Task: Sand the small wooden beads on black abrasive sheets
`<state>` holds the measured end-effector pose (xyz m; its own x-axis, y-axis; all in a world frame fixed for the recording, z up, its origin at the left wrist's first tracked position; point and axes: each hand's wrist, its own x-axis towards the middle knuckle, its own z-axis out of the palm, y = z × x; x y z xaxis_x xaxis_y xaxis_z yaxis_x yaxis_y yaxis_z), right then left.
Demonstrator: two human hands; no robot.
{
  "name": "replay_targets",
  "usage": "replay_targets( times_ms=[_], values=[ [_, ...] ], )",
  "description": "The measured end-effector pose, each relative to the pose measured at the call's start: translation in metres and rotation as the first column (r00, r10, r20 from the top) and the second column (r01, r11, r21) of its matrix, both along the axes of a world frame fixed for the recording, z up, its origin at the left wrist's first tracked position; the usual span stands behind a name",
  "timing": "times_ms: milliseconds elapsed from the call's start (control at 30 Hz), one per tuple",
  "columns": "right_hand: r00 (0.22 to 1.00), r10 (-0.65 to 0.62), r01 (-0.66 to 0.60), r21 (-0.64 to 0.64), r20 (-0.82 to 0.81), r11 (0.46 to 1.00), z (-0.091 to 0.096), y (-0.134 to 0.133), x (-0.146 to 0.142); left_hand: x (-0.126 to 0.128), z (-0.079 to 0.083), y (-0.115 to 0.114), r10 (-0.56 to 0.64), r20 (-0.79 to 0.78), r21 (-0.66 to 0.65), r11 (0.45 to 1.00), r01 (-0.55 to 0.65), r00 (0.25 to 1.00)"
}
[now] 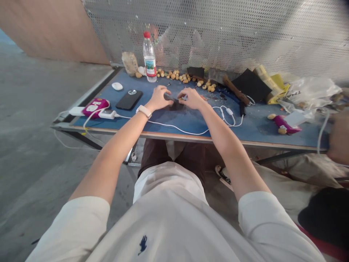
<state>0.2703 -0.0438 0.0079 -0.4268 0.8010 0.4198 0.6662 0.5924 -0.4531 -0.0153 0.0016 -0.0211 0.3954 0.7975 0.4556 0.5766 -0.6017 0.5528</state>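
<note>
A small dark piece (171, 97) sits between left hand (159, 98) and right hand (192, 98) at a blue table (180, 118), partly hidden; a tan nub (184, 98) shows among the right hand's fingers.

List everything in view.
Small piece: count unclear, dark, centre
Flat table: one, blue, centre
Red-capped plastic bottle: one, clear, back left
Flat smartphone: one, black, left
Oval plastic object: one, white, left
Boxy blocks: two, magenta, left, right
Thin cables: several, white, front
Round knobs: many, tan, back
Loose scraps: uncounted, mixed, back right
Crumpled plastic bag: one, clear, right
Perforated metal panel: one, grey, behind
Co-worker's trousers: pair, beige, right
Worn shirt: one, white, bottom
Left grip, right grip: two, bare, centre
</note>
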Motion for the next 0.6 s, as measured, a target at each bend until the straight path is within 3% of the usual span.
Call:
replay_targets(
  times_ms=[167,600],
  values=[
    [1.0,0.03,-0.031,-0.039,-0.006,0.999,0.006,-0.009,-0.004,0.001,0.002,-0.005,-0.166,-0.197,-0.078,0.985,0.153,0.966],
    [0.999,0.037,-0.033,-0.129,0.031,0.991,0.01,-0.009,-0.003,0.001,0.004,-0.008,-0.224,-0.268,-0.093,0.974,0.206,0.937]
  ],
)
